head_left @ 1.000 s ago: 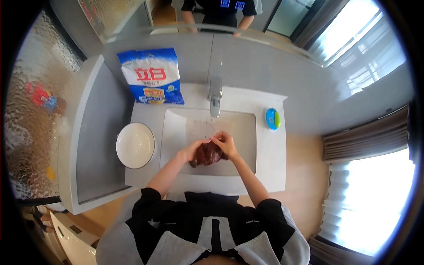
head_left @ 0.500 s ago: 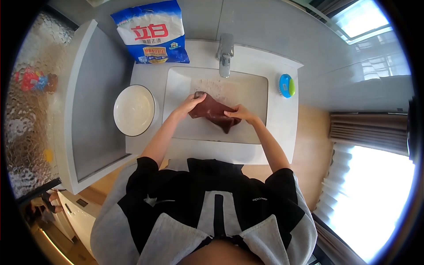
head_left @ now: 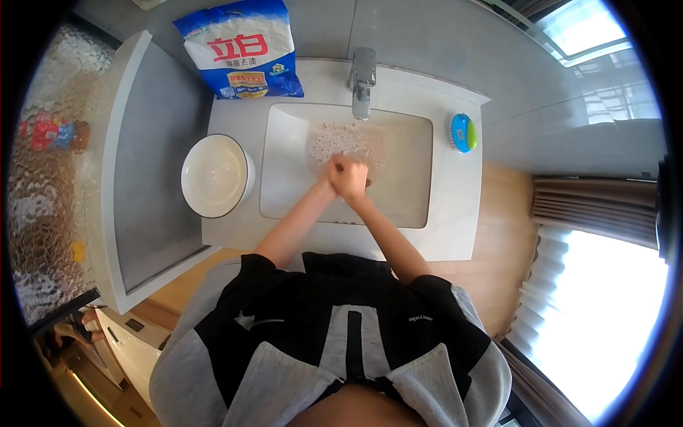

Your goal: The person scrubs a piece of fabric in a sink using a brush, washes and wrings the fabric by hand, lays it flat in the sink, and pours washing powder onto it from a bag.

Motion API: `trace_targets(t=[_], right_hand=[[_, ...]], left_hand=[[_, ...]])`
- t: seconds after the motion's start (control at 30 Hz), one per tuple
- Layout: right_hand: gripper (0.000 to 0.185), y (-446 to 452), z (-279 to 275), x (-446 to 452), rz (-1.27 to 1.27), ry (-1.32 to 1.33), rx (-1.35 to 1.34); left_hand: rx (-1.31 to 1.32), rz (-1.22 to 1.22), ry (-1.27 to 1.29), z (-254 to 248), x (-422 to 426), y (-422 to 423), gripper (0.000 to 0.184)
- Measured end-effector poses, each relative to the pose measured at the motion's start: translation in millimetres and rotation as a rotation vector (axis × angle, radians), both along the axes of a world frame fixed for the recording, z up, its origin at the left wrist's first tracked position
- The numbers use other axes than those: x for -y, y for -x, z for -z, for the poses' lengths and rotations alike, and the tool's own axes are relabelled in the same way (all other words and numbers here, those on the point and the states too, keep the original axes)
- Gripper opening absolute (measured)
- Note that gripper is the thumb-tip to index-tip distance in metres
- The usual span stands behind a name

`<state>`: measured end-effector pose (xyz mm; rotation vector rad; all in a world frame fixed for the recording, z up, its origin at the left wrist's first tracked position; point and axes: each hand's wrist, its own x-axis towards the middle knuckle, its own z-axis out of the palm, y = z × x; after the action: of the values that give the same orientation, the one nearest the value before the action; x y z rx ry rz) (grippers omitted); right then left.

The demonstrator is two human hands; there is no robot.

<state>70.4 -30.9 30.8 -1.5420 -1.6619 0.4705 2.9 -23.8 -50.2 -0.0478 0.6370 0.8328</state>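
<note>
Over the sink [head_left: 284, 181], the left hand [head_left: 332, 173] and the right hand [head_left: 351, 178] are pressing together, each grip closing around a bunched brown cloth [head_left: 368, 183] that is showing only in small bits between and beside the fingers. Foamy, pinkish water is lying in the basin below the faucet [head_left: 362, 84]. On the bench [head_left: 455, 192], a white bowl [head_left: 213, 176] is sitting left of the sink, a blue-and-white bag [head_left: 245, 53] is standing behind it, and a blue-green brush [head_left: 463, 133] is resting at the right.
</note>
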Motion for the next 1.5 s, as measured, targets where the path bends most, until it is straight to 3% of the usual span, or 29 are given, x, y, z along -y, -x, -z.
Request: trace_targets(t=[0.07,0.1,0.13,0.2,0.3,0.4,0.43,0.47,0.53,0.6,0.67,0.7,0.77,0.83,0.87,0.97,1.0,1.07,1.13,1.17,1.2,1.27,1.37,1.4,1.5], right_hand=[[0.012,-10,20,-29,0.159,0.06,0.078],[0.014,-20,40,-46,0.243,0.109,0.142],[0.015,-28,40,-51,0.293,0.187,0.093],[0.015,-22,25,-41,0.269,0.255,-0.1],[0.019,1,-13,-3,0.152,0.229,-0.159],[0.019,-15,11,-19,0.219,0.236,-0.16],[0.017,-24,18,-32,0.278,0.247,-0.156],[0.017,-32,21,-42,0.326,0.312,-0.134],[0.018,-30,6,-36,0.362,0.372,-0.191],[0.019,-12,-8,-16,0.27,0.357,-0.193],[0.016,4,1,-4,0.162,0.193,-0.232],[0.015,0,5,-7,0.217,0.22,-0.211],[0.015,-10,18,-31,0.263,0.281,-0.208],[0.017,-25,22,-47,0.292,0.285,-0.148],[0.017,-24,22,-46,0.296,0.284,-0.169],[0.014,-10,-5,-21,0.219,0.239,-0.226],[0.012,3,18,-10,0.177,0.179,-0.168],[0.012,10,-2,2,0.157,0.074,-0.129],[0.012,-5,-1,-20,0.193,0.139,-0.103],[0.014,-13,-3,-33,0.226,0.283,-0.15],[0.015,-20,7,-42,0.247,0.249,-0.117],[0.015,-24,10,-49,0.23,0.302,-0.055],[0.013,1,-5,-24,0.179,0.243,-0.167],[0.012,8,-10,-10,0.076,0.185,-0.13],[0.012,8,-5,-9,0.114,0.129,-0.145]], left_hand=[[-0.15,0.184,0.045,-94,4,-3,0.025],[0.079,0.293,-0.043,-23,5,1,0.024],[0.002,0.208,-0.031,-13,6,-6,0.025],[-0.287,-0.153,0.259,-47,-4,-27,0.027],[-0.282,0.005,0.205,-34,-11,-30,0.027],[-0.29,0.157,0.141,-20,-16,-17,0.027],[-0.226,0.241,0.016,-18,-10,-12,0.028],[-0.082,0.186,0.087,-26,-5,-14,0.027],[-0.194,0.126,0.167,-23,-11,-23,0.026],[-0.148,0.173,0.055,16,-19,-21,0.023],[0.227,0.151,-0.666,32,-17,-20,0.023],[0.607,0.034,-0.543,33,-19,-31,0.024],[-0.184,0.197,0.042,-20,-13,-6,0.026],[0.274,0.292,-0.056,-4,-13,3,0.022],[-0.109,0.199,0.008,3,-11,-6,0.022],[-0.173,0.15,0.166,-37,-14,-9,0.021],[-0.103,0.242,-0.408,-5,-15,-10,0.023],[-0.159,0.216,-0.219,-25,-18,-16,0.021],[-0.226,0.184,-0.01,-46,-10,-13,0.019],[-0.136,0.139,0.011,-2,-8,-4,0.019],[0.001,0.211,-0.049,-7,-6,-3,0.019],[-0.198,-0.008,0.157,-54,-7,-19,0.016],[-0.117,0.125,0.06,-6,-20,-4,0.022],[-0.09,0.184,0.013,-5,-25,0,0.021],[-0.003,0.345,-0.124,-2,-31,7,0.021]])
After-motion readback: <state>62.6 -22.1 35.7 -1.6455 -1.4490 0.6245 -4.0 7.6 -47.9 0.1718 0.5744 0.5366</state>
